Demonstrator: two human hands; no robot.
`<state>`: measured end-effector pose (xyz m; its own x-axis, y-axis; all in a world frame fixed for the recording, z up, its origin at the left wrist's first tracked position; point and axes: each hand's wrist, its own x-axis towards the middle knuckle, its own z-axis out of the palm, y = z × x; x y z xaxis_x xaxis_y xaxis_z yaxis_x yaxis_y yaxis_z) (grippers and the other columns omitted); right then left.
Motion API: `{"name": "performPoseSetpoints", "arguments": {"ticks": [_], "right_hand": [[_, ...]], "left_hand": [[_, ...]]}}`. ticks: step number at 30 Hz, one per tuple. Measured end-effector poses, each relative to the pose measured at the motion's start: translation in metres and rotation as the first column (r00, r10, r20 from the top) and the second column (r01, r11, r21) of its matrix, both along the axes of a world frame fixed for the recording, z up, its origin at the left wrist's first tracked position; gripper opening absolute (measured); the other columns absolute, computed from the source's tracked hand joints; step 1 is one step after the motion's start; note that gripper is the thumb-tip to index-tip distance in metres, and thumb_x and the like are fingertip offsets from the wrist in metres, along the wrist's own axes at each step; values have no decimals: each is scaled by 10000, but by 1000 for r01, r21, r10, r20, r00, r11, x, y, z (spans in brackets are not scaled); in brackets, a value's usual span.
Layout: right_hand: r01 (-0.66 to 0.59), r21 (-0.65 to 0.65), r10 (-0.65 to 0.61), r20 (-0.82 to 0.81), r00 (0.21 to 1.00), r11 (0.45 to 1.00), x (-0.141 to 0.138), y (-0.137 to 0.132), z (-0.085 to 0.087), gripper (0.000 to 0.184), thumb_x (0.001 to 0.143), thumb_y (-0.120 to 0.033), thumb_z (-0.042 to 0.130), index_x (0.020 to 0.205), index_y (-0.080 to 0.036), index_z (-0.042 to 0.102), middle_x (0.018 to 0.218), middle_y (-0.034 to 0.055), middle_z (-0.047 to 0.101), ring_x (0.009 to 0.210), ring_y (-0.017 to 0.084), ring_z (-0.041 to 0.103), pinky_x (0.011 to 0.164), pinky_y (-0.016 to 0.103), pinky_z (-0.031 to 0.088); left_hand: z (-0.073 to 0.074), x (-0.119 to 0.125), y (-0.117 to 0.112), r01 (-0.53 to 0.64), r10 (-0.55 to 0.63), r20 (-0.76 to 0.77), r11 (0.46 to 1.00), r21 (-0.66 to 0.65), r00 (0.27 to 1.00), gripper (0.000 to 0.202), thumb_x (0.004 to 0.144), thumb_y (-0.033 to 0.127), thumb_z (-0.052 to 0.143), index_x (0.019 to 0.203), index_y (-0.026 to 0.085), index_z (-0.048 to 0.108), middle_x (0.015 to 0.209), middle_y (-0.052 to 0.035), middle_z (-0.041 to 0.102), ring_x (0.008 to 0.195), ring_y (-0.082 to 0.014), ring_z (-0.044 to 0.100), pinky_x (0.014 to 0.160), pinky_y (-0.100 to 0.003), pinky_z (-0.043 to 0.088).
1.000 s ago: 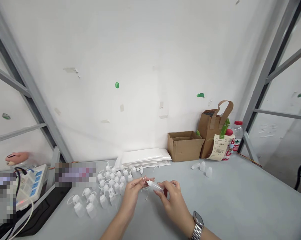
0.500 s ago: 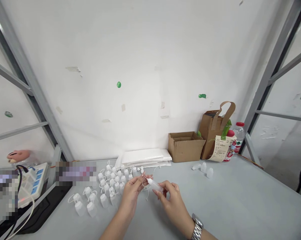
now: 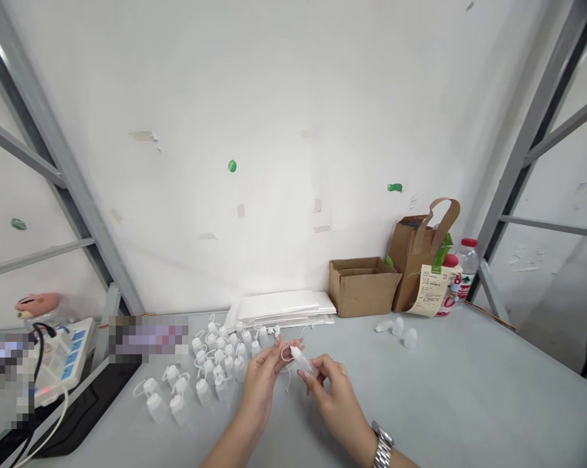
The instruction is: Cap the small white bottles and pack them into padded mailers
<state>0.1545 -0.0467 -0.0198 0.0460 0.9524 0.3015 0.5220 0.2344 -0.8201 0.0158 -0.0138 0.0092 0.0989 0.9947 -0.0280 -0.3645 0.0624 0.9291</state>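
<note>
A small translucent squeeze bottle (image 3: 303, 361) with a white tip slants in front of me, its tip up and to the left. My right hand (image 3: 328, 382) grips its body between thumb and fingers. At the tip end, my left hand (image 3: 268, 365) is closed on the white cap strap (image 3: 286, 353), which curves in a loop; the fingers partly hide the cap. Beside my left hand stand several similar small bottles (image 3: 204, 392), many with looped cap straps. Another thin white strap (image 3: 288, 380) lies on the table below the held bottle.
Three small bottles or caps (image 3: 410, 338) lie at the right on the grey table (image 3: 459, 396). Along the wall are flat white packages (image 3: 278, 304), a cardboard box (image 3: 364, 292), a paper bag (image 3: 405, 260) and a water bottle (image 3: 467, 263). A power strip (image 3: 73, 357) sits far left.
Both hands stay at the bottle. My left hand has shifted slightly right and up, and the bottle tilts a little more steeply.
</note>
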Motion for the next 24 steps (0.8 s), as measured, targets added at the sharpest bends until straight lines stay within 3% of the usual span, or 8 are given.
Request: {"name": "performPoseSetpoints", "arguments": {"ticks": [6, 10, 14, 18, 21, 24], "right_hand": [[-23, 5, 23, 0, 1000, 1000, 0, 0, 1, 207, 850, -412, 491, 784, -225, 549, 676, 13, 620, 767, 207, 525, 723, 314, 425], [-30, 22, 29, 30, 999, 999, 2, 0, -1, 192, 855, -401, 485, 805, -228, 552, 685, 10, 625, 762, 201, 538, 714, 309, 438], [-72, 48, 67, 98, 993, 996, 2, 0, -3, 166, 859, -360, 485, 946, -239, 560, 686, 2, 629, 773, 198, 562, 720, 308, 449], [-80, 122, 61, 151, 987, 989, 3, 3, -5, 97, 815, -285, 554, 890, -227, 578, 852, 34, 612, 818, 193, 568, 769, 325, 445], [-61, 121, 37, 188, 982, 991, 4, 6, -4, 66, 796, -258, 577, 847, -215, 582, 810, 27, 570, 744, 182, 552, 725, 321, 449], [-84, 63, 69, 216, 974, 994, -1, 7, 3, 46, 813, -225, 554, 771, -210, 567, 714, -2, 565, 677, 164, 537, 681, 296, 437]], "left_hand": [[3, 1, -1, -21, 22, 55, 1000, -15, 998, 380, 630, 472, 698, 824, 146, 715, 992, -123, 712, 1000, -286, 621, 927, -402, 430], [2, 0, -1, -27, 27, -47, 1000, 5, 999, 336, 622, 436, 710, 797, 150, 720, 957, -113, 723, 1005, -279, 613, 933, -382, 417], [-1, 0, 2, -59, 67, -159, 997, 56, 985, 324, 636, 448, 687, 784, 161, 721, 903, -100, 734, 925, -267, 635, 876, -377, 451], [0, 4, -1, -46, 91, -294, 987, 156, 951, 304, 664, 463, 647, 739, 179, 725, 844, -90, 737, 873, -268, 642, 847, -378, 473], [2, 4, -17, -53, 175, -459, 962, 268, 871, 274, 698, 424, 629, 863, 231, 731, 1004, -82, 707, 1013, -278, 593, 946, -389, 420], [0, -5, -45, -102, 293, -524, 926, 363, 800, 389, 702, 377, 640, 1080, 286, 654, 1286, -45, 550, 1207, -272, 459, 1052, -369, 321]]}}
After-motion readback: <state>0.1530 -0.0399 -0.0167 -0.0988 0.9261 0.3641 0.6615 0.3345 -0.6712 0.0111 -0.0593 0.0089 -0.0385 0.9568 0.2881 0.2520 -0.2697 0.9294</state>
